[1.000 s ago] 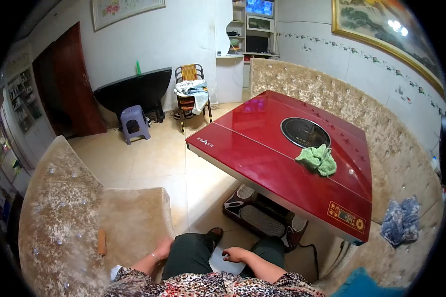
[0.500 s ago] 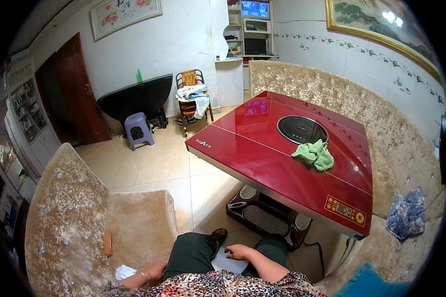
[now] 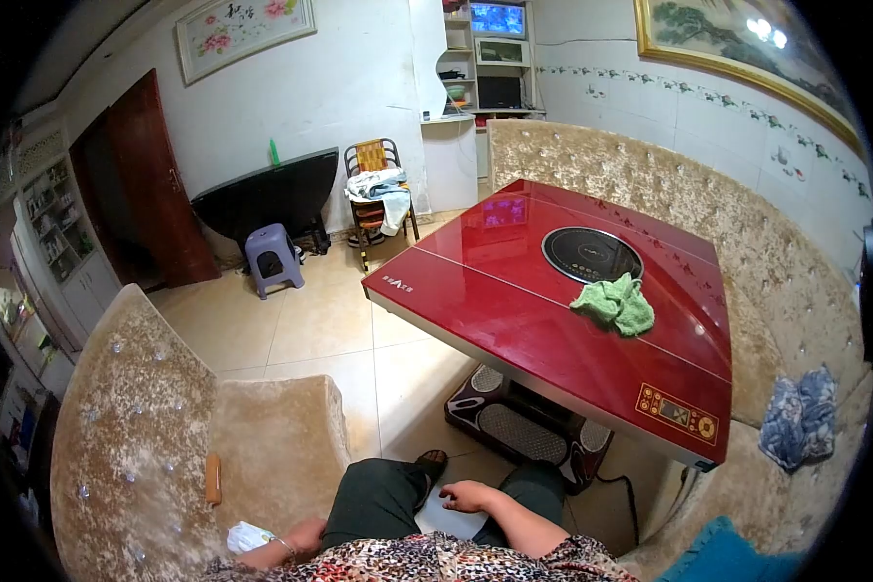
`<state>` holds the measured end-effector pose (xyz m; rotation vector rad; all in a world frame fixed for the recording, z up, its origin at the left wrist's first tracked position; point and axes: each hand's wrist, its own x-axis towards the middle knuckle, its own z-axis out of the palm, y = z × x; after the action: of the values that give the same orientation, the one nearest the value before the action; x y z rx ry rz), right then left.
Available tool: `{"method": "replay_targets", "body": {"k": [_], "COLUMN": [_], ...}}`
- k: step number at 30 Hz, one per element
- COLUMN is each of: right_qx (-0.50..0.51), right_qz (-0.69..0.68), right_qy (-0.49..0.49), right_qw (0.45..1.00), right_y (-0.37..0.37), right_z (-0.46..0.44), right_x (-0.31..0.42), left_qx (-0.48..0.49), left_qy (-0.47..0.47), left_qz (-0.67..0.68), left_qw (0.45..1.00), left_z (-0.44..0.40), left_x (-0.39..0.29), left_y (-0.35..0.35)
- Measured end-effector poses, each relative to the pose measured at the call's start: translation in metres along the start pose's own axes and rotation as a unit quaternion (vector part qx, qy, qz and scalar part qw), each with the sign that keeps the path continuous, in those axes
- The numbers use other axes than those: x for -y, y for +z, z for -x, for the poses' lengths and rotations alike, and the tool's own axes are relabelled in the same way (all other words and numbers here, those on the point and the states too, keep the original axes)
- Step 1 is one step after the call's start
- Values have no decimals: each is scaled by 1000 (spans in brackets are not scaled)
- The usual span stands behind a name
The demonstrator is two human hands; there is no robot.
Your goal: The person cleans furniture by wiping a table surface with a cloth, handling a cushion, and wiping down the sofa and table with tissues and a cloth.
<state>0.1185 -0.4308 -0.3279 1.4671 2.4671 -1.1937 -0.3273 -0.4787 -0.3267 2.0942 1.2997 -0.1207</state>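
My left hand (image 3: 307, 535) rests beside my left thigh on the beige sofa seat, close to a white plastic packet (image 3: 249, 537); its fingers are hidden from view. Over my inner right thigh lies my right hand (image 3: 467, 497), fingers loosely bent and apart, with nothing in it. Dark green trousers (image 3: 378, 495) cover my legs. In front stands a red table (image 3: 485, 291) with a round black cooktop (image 3: 592, 254) set into its top. A crumpled green cloth (image 3: 615, 306) lies at the cooktop's near edge, out of reach of both hands.
A curved beige sofa (image 3: 131, 417) surrounds me, with a brown bar-shaped object (image 3: 212, 479) on the left seat. A patterned blue cloth (image 3: 798, 417) and a teal cushion (image 3: 732, 558) are at right. Farther off are a purple stool (image 3: 274, 260) and a chair (image 3: 377, 184) with clothes.
The view has shifted very slightly. Both hands keep the same places, and the table things have not moved.
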Motion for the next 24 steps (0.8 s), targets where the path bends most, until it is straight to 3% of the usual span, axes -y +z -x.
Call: {"method": "replay_targets", "body": {"k": [6,8,11,15,17,24], "right_qx": [-1,1,5,3,2,-6], "right_qz": [-2,-6,-10,-9,-6,-8], "right_qy": [-6,-7,-2,-3,-2,-1], "right_qw": [1000,1000,1000,1000,1000,1000], "right_y": [2,-2,-4,-2,0,2], "right_z": [-2,1,3,2,0,1], "right_x": [-2,0,2,1,-1,-5], "left_qx": [-5,19,-10,-17,-95,-229], "left_qy": [-3,2,-19,-11,-59,-154], "left_qz": [-5,58,40,19,14,-62], "left_qw": [1000,998,999,1000,994,959], "left_z": [1,-4,8,1,-3,-22], "left_x": [-4,10,-26,-5,2,55], "left_y": [-4,2,-15,-3,4,-19]}}
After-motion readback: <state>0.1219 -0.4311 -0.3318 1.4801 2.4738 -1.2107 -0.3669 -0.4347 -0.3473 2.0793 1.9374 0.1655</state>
